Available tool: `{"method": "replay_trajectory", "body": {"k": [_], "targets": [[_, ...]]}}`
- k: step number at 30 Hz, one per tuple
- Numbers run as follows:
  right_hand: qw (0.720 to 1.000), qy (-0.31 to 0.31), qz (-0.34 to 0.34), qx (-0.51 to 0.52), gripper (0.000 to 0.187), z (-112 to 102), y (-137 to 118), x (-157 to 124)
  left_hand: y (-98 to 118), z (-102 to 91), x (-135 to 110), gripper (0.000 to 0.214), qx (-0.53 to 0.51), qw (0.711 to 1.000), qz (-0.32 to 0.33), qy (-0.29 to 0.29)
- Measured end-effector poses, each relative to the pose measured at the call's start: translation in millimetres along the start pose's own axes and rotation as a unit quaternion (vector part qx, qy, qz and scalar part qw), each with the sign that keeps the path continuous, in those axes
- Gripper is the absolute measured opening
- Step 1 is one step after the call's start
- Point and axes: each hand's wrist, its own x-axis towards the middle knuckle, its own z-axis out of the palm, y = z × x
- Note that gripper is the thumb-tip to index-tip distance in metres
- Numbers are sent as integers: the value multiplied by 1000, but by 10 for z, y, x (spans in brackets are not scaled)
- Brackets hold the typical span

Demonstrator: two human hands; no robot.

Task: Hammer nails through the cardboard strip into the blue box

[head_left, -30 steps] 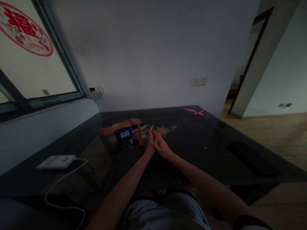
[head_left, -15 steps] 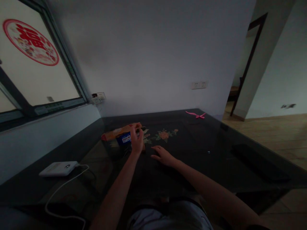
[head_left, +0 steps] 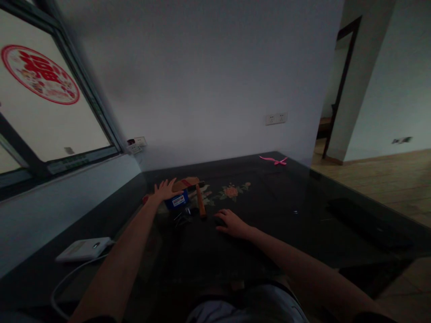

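Observation:
My left hand (head_left: 164, 190) is spread open over a long orange-brown packet (head_left: 186, 183) and the back of a blue container (head_left: 177, 201) with a white label. I cannot tell whether its fingers press on either one. Just right of the container stands or lies a narrow orange-brown stick (head_left: 201, 202), like a wooden handle, with a small dark piece by its top end. Small dark, shiny items (head_left: 183, 216), too dim to name, lie in front of the container. On the tabletop my right hand (head_left: 232, 223) rests with fingers apart, holding nothing visible.
The dark glossy table (head_left: 262, 260) bears a flower print (head_left: 230, 192). A white power bank (head_left: 84, 249) with a cable lies at left, a pink ribbon (head_left: 278, 161) at the far edge, and a long black object (head_left: 367, 224) at right. A wall (head_left: 202, 89) stands behind.
My left hand has left the stick's upper end and moved left over the packet and container, its fingers spreading. The stick now shows fully. My right hand has barely moved.

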Motion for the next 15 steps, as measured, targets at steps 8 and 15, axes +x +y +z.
{"method": "replay_trajectory", "body": {"k": [8,15], "targets": [[1000,-15,1,-20,51,-34,-30,100,-34,131,14,102,-19,999,-21,-40],[997,5,58,-42,42,48,-216,519,-25,47,-64,102,-11,998,-23,-53]]}}
